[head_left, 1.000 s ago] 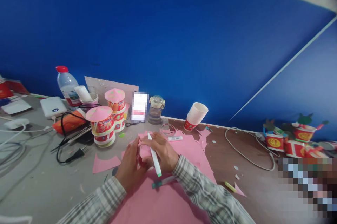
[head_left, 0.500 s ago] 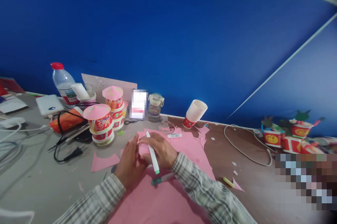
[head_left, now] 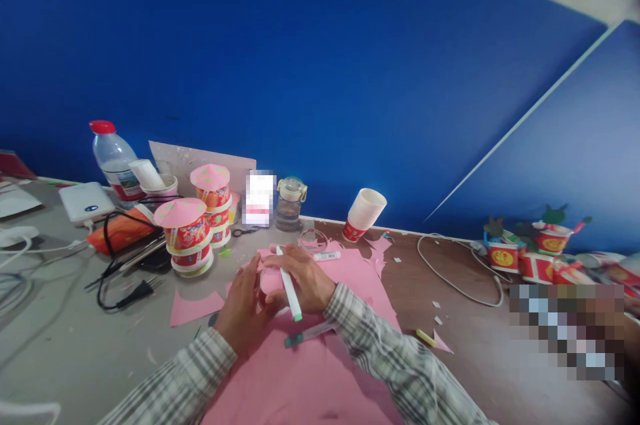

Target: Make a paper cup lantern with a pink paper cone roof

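My right hand (head_left: 303, 280) grips a white marker (head_left: 289, 285) with a green end, its tip pointing away from me. My left hand (head_left: 243, 308) curls around a small cup-like piece covered in pink paper (head_left: 271, 282), mostly hidden between both hands. Both hands rest over a large pink paper sheet (head_left: 310, 378) on the table. A second green-capped pen (head_left: 307, 334) lies on the sheet just under my right wrist.
Left of my hands stand decorated cup stacks with pink paper roofs (head_left: 183, 236), a water bottle (head_left: 111, 160), a power bank (head_left: 86, 202) and black cables (head_left: 123, 282). Behind are a glass jar (head_left: 291, 204), stacked paper cups (head_left: 364, 213), a white cable (head_left: 453, 275), more decorated cups (head_left: 530, 255).
Both hands and the marker keep the same grip and place; only the view has drifted slightly to the right and up.
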A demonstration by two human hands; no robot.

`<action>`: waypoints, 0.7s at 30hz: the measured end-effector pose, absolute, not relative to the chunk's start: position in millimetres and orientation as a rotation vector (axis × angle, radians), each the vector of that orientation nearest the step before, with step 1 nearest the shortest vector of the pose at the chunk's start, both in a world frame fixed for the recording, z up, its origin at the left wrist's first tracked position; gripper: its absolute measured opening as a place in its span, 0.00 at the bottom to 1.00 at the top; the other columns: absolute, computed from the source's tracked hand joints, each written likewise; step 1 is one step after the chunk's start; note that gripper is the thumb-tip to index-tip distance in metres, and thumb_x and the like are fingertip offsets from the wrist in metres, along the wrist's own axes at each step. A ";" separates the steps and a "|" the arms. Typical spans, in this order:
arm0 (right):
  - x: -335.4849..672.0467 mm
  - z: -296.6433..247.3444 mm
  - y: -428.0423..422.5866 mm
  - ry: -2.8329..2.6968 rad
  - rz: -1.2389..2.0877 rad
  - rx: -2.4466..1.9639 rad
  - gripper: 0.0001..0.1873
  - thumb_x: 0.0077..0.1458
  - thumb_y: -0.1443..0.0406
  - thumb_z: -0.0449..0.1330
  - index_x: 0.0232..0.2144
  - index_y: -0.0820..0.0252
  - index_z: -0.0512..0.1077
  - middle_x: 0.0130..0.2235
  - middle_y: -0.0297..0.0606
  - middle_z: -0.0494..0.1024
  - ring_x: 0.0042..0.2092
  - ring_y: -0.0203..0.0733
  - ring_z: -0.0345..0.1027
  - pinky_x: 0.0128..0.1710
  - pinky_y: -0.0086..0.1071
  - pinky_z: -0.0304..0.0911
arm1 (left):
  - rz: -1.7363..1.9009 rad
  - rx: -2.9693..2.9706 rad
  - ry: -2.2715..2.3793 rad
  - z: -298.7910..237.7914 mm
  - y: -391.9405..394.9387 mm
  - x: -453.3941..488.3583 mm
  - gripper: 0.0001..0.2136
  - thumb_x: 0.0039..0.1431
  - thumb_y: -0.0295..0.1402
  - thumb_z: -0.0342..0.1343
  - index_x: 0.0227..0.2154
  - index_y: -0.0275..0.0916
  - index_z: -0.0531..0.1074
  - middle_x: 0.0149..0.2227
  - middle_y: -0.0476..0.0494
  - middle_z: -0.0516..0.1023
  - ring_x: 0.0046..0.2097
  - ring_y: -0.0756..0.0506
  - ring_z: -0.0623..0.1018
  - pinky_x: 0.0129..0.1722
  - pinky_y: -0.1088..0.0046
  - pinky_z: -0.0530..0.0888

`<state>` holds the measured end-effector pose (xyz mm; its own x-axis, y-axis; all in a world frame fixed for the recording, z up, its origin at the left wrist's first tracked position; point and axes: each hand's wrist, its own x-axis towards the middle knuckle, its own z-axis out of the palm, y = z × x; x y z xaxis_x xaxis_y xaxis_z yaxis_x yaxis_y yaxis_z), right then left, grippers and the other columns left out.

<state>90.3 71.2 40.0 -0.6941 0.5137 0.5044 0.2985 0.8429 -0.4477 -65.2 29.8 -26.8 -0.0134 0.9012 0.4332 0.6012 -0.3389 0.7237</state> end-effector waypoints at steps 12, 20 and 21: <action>108.8 35.4 64.9 -2.117 0.651 -0.736 0.25 0.50 0.56 0.62 0.49 0.54 0.63 0.51 0.45 0.72 0.56 0.51 0.60 0.56 0.46 0.57 | 1.243 1.927 1.615 -28.1 28.6 -66.0 0.45 0.32 0.47 0.59 0.53 0.43 0.42 0.50 0.36 0.63 0.50 0.36 0.63 0.47 0.52 0.65; 116.1 30.0 59.3 -2.032 0.622 -0.791 0.22 0.52 0.55 0.60 0.48 0.53 0.64 0.49 0.44 0.73 0.55 0.53 0.62 0.53 0.44 0.61 | 1.215 2.027 1.602 -24.9 26.7 -63.2 0.48 0.29 0.46 0.61 0.53 0.45 0.41 0.49 0.37 0.64 0.50 0.35 0.63 0.46 0.49 0.64; 116.8 28.9 58.3 -2.042 0.604 -0.786 0.22 0.52 0.56 0.60 0.49 0.53 0.64 0.49 0.43 0.73 0.55 0.53 0.62 0.53 0.44 0.61 | 1.212 2.030 1.603 -24.9 26.5 -62.8 0.48 0.29 0.46 0.61 0.53 0.45 0.41 0.49 0.37 0.64 0.50 0.35 0.63 0.46 0.49 0.64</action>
<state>116.8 58.3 28.9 -0.4465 0.7157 0.5370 0.3085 0.6865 -0.6584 -62.8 26.5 -24.9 0.0303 0.9008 0.4331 0.6624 -0.3426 0.6662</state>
